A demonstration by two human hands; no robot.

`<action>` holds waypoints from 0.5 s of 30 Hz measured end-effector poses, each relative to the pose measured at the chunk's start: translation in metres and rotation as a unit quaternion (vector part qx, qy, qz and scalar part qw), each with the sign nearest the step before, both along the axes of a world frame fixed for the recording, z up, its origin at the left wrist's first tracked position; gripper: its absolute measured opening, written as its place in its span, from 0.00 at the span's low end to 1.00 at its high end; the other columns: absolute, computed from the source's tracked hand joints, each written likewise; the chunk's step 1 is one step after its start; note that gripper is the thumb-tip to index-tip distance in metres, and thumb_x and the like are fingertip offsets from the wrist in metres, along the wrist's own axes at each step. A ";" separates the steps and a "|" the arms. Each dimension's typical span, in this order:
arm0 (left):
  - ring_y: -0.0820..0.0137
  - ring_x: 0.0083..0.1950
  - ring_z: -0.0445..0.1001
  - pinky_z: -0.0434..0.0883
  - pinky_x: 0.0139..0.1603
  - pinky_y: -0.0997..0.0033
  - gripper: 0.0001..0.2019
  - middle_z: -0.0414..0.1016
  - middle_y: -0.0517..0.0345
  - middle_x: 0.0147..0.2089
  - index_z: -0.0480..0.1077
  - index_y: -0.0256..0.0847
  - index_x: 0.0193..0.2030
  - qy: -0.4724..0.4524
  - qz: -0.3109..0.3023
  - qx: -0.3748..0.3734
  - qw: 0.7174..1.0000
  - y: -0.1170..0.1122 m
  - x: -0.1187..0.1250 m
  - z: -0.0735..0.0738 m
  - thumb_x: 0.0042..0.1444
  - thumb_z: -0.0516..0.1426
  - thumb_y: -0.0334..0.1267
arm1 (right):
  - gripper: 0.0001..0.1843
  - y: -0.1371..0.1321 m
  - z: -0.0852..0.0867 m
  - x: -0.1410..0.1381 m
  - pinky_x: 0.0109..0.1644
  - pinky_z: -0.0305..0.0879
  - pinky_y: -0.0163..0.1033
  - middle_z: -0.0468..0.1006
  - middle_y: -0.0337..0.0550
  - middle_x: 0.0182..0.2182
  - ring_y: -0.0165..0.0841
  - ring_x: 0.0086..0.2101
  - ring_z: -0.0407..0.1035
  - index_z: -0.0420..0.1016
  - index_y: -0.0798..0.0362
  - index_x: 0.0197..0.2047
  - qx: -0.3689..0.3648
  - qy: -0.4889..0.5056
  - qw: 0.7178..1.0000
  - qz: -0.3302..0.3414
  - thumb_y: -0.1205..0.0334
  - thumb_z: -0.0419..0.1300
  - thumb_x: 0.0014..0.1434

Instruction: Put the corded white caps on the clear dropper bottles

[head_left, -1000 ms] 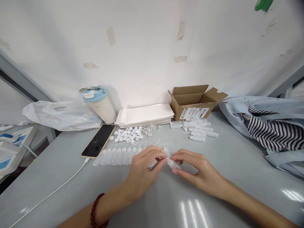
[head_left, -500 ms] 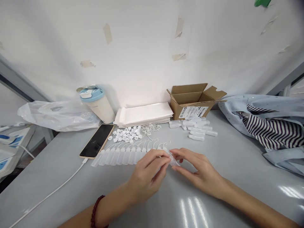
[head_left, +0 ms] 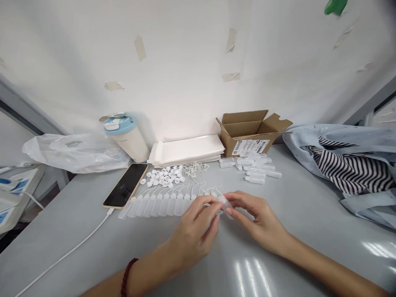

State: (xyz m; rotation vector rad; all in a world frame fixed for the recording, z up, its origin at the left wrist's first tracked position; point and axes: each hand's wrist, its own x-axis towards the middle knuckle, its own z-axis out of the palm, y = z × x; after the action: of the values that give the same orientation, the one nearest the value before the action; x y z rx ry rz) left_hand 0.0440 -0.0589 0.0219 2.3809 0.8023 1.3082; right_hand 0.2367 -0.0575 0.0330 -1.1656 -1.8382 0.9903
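Note:
A small translucent plastic bottle [head_left: 228,204] is between my two hands, tilted with its top toward the left. My right hand [head_left: 261,216] grips its body between thumb and fingers. At the bottle's top, the fingertips of my left hand [head_left: 194,229] pinch a white cap [head_left: 222,199]. A row of similar bottles [head_left: 151,206], with thin white cords [head_left: 185,188] running from their tops, lies just left of the held one; my left hand hides part of its right end.
Loose white caps [head_left: 165,176] and a cord tangle [head_left: 195,168] lie behind the row. Uncapped bottles [head_left: 255,177] lie before a cardboard box [head_left: 247,140]. Also around: white envelopes [head_left: 188,149], a phone [head_left: 125,185] on a cable, a cup [head_left: 131,142], a plastic bag [head_left: 77,152] and cloth [head_left: 346,165].
The held bottle has turned, its white top now showing between my fingertips. My right thumb has moved up along the bottle's body. The view has shifted slightly.

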 end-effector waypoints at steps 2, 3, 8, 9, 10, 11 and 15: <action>0.67 0.46 0.72 0.74 0.44 0.68 0.16 0.69 0.47 0.46 0.65 0.36 0.53 -0.005 -0.004 -0.007 1.000 0.000 0.000 0.001 0.59 0.51 0.21 | 0.12 0.001 0.003 0.000 0.41 0.69 0.38 0.79 0.43 0.39 0.34 0.38 0.73 0.72 0.51 0.47 -0.070 0.044 0.997 -0.002 0.59 0.58 0.61; 0.68 0.45 0.73 0.74 0.44 0.68 0.16 0.70 0.47 0.46 0.66 0.37 0.52 -0.012 -0.004 -0.013 1.000 0.000 0.000 0.002 0.59 0.50 0.21 | 0.12 0.001 0.004 0.000 0.42 0.69 0.39 0.79 0.43 0.38 0.34 0.38 0.74 0.72 0.51 0.48 -0.102 0.073 0.992 0.006 0.57 0.58 0.61; 0.65 0.48 0.72 0.75 0.46 0.64 0.16 0.70 0.47 0.49 0.64 0.40 0.54 -0.030 0.019 -0.027 0.999 0.000 -0.001 0.005 0.60 0.52 0.25 | 0.13 0.004 0.011 0.002 0.47 0.68 0.41 0.80 0.42 0.36 0.33 0.37 0.75 0.74 0.50 0.48 -0.214 0.211 0.950 0.084 0.56 0.59 0.61; 0.64 0.51 0.71 0.75 0.48 0.62 0.18 0.69 0.46 0.51 0.62 0.39 0.56 -0.021 0.018 -0.023 0.999 0.000 -0.001 0.005 0.60 0.53 0.26 | 0.14 0.005 0.011 0.002 0.48 0.68 0.42 0.80 0.43 0.37 0.34 0.38 0.75 0.74 0.50 0.48 -0.233 0.235 0.939 0.094 0.56 0.60 0.60; 0.62 0.53 0.70 0.74 0.50 0.60 0.20 0.68 0.44 0.53 0.61 0.39 0.58 -0.010 0.013 -0.015 1.000 0.001 -0.002 0.005 0.59 0.54 0.28 | 0.14 0.006 0.011 0.002 0.49 0.68 0.43 0.80 0.44 0.38 0.35 0.40 0.75 0.75 0.51 0.48 -0.252 0.257 0.927 0.103 0.55 0.61 0.59; 0.61 0.55 0.68 0.73 0.52 0.58 0.22 0.67 0.43 0.54 0.59 0.38 0.60 0.003 0.005 -0.006 1.000 0.001 -0.002 0.005 0.59 0.55 0.29 | 0.15 0.006 0.011 0.002 0.50 0.67 0.44 0.80 0.46 0.39 0.37 0.41 0.75 0.75 0.51 0.48 -0.270 0.277 0.915 0.111 0.55 0.61 0.59; 0.59 0.57 0.66 0.70 0.55 0.54 0.25 0.67 0.41 0.54 0.58 0.35 0.60 0.033 -0.007 0.035 0.999 0.004 -0.001 0.006 0.57 0.59 0.32 | 0.15 0.007 0.009 0.002 0.53 0.66 0.45 0.81 0.50 0.40 0.38 0.44 0.75 0.75 0.54 0.49 -0.322 0.330 0.877 0.136 0.57 0.61 0.59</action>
State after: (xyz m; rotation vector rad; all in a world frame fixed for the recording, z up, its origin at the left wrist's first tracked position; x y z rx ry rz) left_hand 0.0432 -0.0546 0.0275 2.4910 0.7683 1.2779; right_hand 0.2383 -0.0505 0.0423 -0.7511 -1.1453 1.9811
